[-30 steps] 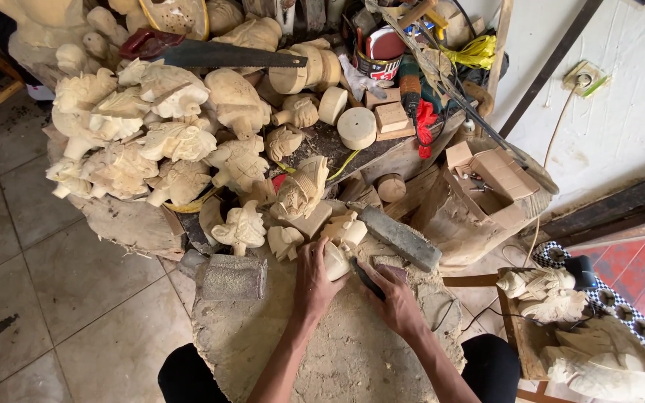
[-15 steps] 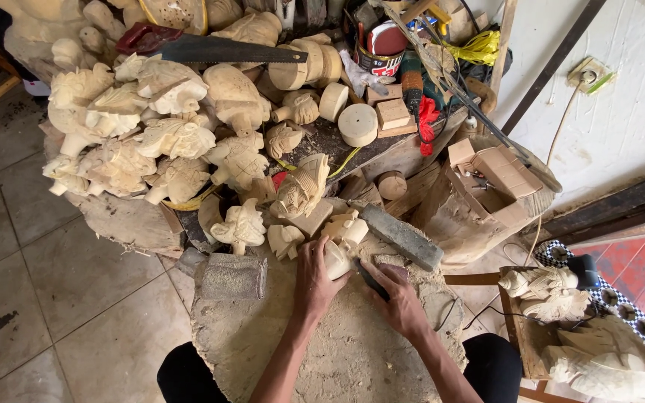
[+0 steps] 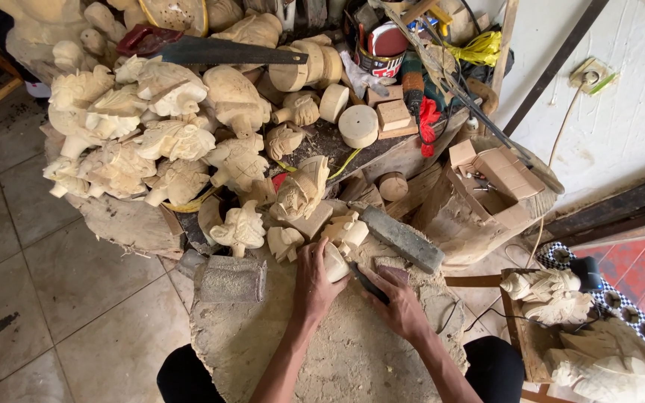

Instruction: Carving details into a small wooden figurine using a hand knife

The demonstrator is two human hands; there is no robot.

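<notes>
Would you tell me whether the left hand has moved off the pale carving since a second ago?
No. The left hand still grips the pale carving, just below the grey sharpening stone as before.

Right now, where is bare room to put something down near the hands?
The dusty round wooden block is bare between the two forearms, below the left hand and right hand. The grey tiled floor at the left is also free. Above the hands, pale carved wooden figures crowd everything.

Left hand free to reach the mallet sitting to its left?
Probably not right away: the left hand grips the pale wood piece. The path itself looks free, since only bare, dusty block top lies between it and the mallet.
</notes>
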